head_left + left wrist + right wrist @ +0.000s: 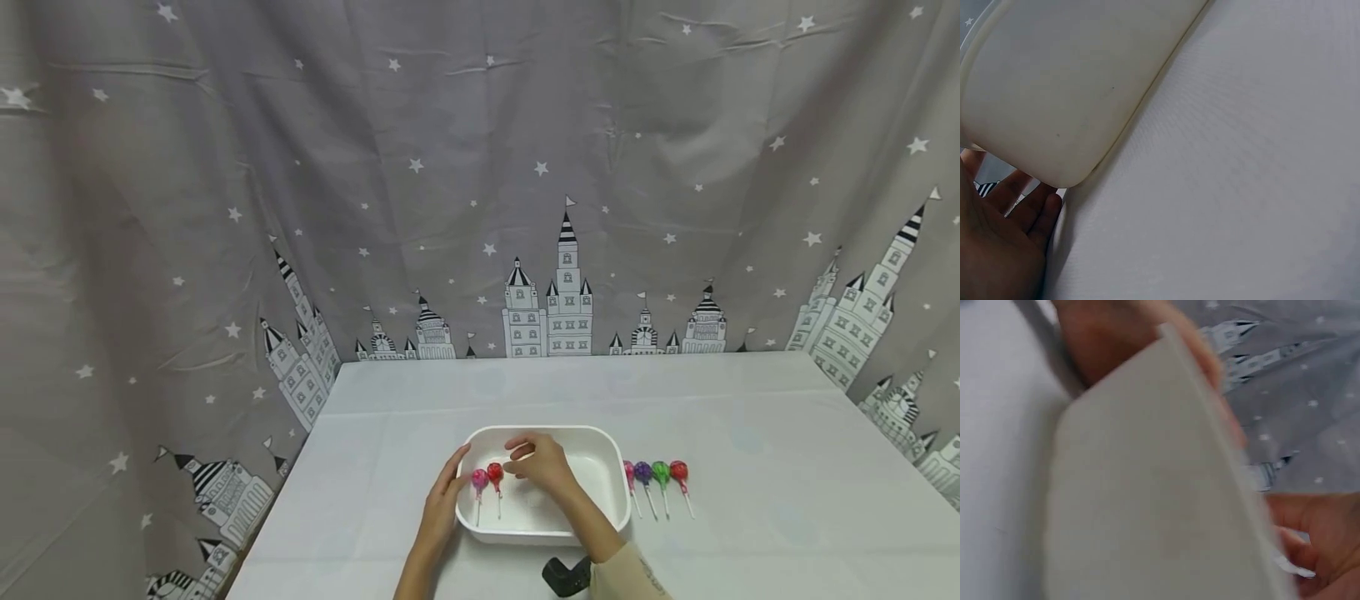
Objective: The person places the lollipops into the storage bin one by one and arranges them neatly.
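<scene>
- Grey curtain printed with white stars and castles hangs at twelve o'clock, behind a table with a white surface. Take the white tray on it as the centre of the dial, as seen from the head.
- Nine o'clock: the left hand grips the tray's left end, thumb over the rim, fingers along the outside.
- Also toward nine, inside the tray, a pink lollipop lies just beside that thumb, its stick pointing to six.
- Next to it, nearer the centre, lies a red lollipop, its stick also toward six.
- Toward eleven, the right hand hangs over the tray, fingers loosely bent and gripping nothing visible; its fingertips are just beside the red lollipop, contact impossible to tell.
- Six o'clock, outside the tray: a black object by the beige sleeve.
- Three o'clock, outside the right wall: four lollipops in a row, pink, purple, green, red, sticks toward five.
</scene>
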The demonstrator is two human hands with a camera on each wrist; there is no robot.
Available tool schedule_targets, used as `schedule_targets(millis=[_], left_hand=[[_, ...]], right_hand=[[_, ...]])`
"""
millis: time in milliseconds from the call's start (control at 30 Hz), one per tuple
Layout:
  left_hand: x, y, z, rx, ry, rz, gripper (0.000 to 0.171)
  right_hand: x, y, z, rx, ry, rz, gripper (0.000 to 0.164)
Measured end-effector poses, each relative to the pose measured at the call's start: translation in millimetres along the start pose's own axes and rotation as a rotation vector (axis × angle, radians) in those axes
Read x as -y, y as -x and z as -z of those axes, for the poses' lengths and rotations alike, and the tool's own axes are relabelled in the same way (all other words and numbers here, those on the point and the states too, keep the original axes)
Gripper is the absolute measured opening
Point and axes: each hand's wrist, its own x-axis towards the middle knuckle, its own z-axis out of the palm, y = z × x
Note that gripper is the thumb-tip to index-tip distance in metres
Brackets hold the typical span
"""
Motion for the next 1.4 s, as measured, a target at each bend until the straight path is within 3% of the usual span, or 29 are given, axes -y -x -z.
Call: schedule_targets(millis=[200, 433, 500, 667, 733, 933, 1100, 1233, 1400], left_hand=[[0.6, 2.0, -1.7, -0.018, 0.001, 0.003, 0.041], [-5.1, 4.0, 0.5, 0.000, -0.011, 0.002, 0.041], [-9.8, 4.5, 1.1, 0.007, -0.002, 0.004, 0.041], [-27.8, 9.5, 1.1, 0.021, 0.009, 0.001, 0.042], [-31.8, 11.2, 0.4, 0.022, 0.006, -0.002, 0.043], [-16.0, 6.7, -0.3, 0.007, -0.002, 0.007, 0.042], [-4.2, 4.1, -1.0, -0.002, -0.028, -0.004, 0.042], [-3.8, 3.1, -0.7, -0.004, -0.024, -0.015, 0.042], [-2.7, 3.4, -0.7, -0.006, -0.012, -0.006, 0.041]], right_hand=[[19, 10, 34, -0.015, -0.065, 0.061, 0.026], [29, 24, 98, -0.098, -0.204, 0.075, 0.036], [13, 24, 118, -0.120, -0.231, 0.106, 0.040], [-72, 6, 164, -0.186, -0.241, 0.161, 0.048], [-90, 10, 177, -0.231, -0.195, 0.118, 0.051], [-82, 48, 202, -0.307, -0.111, -0.049, 0.055], [-81, 69, 214, -0.233, -0.010, -0.115, 0.057], [-89, 72, 219, -0.159, 0.043, -0.173, 0.060], [-99, 72, 218, -0.131, 0.100, -0.204, 0.060]])
